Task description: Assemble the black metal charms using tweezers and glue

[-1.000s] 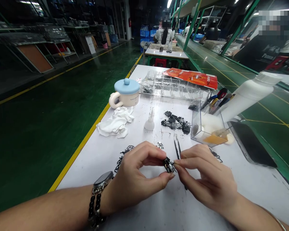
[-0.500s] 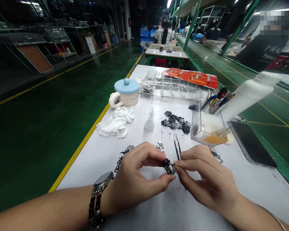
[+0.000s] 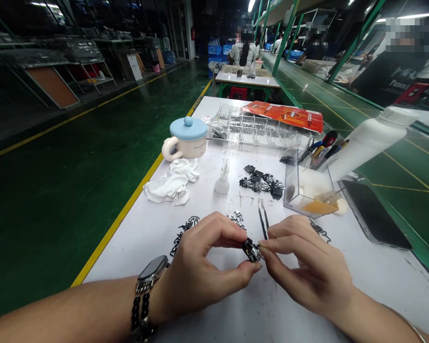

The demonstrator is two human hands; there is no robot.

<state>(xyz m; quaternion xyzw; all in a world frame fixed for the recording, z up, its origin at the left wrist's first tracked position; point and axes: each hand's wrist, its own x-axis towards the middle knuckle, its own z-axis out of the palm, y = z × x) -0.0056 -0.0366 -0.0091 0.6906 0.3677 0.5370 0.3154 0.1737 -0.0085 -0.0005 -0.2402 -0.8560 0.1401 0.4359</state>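
Factory floor, small-parts assembly by the look of it. Green painted floor, yellow lane line running far on the left. White bench near, second bench in line far; person in a white top there, person in a dark top at right. Green steel posts, tube light overhead. Blue crates stacked far. Near bench carries heaps of small black-and-metal parts, clear divided tray, clear box of hand tools.
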